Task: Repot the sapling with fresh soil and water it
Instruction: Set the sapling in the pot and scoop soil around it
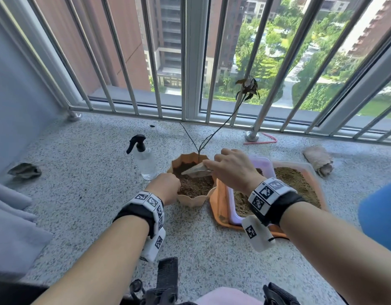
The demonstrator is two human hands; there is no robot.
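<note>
On the speckled floor stand, from left to right, one spray bottle [144, 160], one scalloped orange pot [191, 195] and one orange tray [221, 208] of soil. The left hand [166, 187] curls over the pot's near-left rim, while the right hand [233, 169] pinches a small scoop [195, 170], its tip pointing left over the pot. One sapling [221, 126] rises from the pot's far side, its thin stem leaning up and to the right.

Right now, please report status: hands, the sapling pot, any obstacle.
Left hand grips pot rim. Right hand holds scoop over soil, sapling upright. Spray bottle stands left, untouched; nothing in the way.
</note>
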